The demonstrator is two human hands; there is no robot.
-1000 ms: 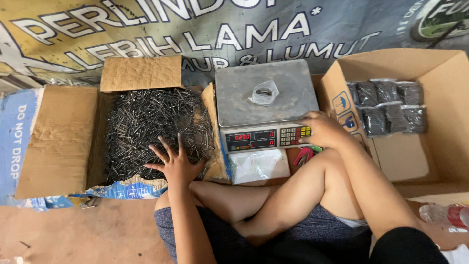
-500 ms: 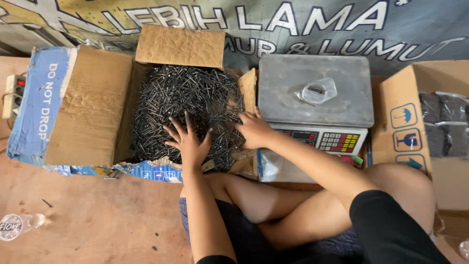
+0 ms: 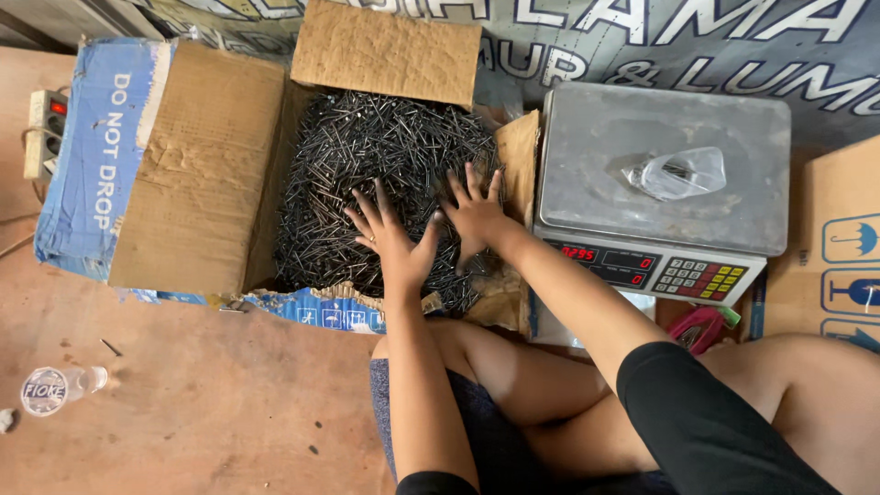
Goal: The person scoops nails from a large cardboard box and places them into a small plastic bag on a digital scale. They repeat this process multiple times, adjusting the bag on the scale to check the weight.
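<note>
1. Grip: both hands lie palm-down with fingers spread wide; neither closes on anything. Left hand (image 3: 392,240) and right hand (image 3: 473,216) rest on the nails (image 3: 367,156), thumbs nearly meeting between them.
2. Left to right, far left first: a power strip (image 3: 44,130) at the 9 o'clock edge, a clear bottle (image 3: 57,389) lying on the floor (image 3: 183,403) at 8 o'clock.
3. Box (image 3: 197,165): open cardboard, flaps folded out to 9 and 12 o'clock. The nails fill it as a loose dark heap.
4. Key relation: the heap runs from under the palms toward 11–12 o'clock. Most of it lies beyond the fingertips and to the left. The left hand is nearer the bulk; the right hand sits at the heap's 3 o'clock edge, by the box wall.
5. Nail axis: no common one. Shafts point every way, crossed and tangled. Single heads and tips are too small to tell.
6. Fingers of both hands point to about 12 o'clock, the left slightly to 11.
7. Scale (image 3: 660,165) at 2 o'clock, just beside the box: steel pan, lit display, keypad. A small clear bag (image 3: 676,172) lies on the pan with a few dark pieces inside.
8. A second carton (image 3: 848,247) sits at the 3 o'clock edge.
</note>
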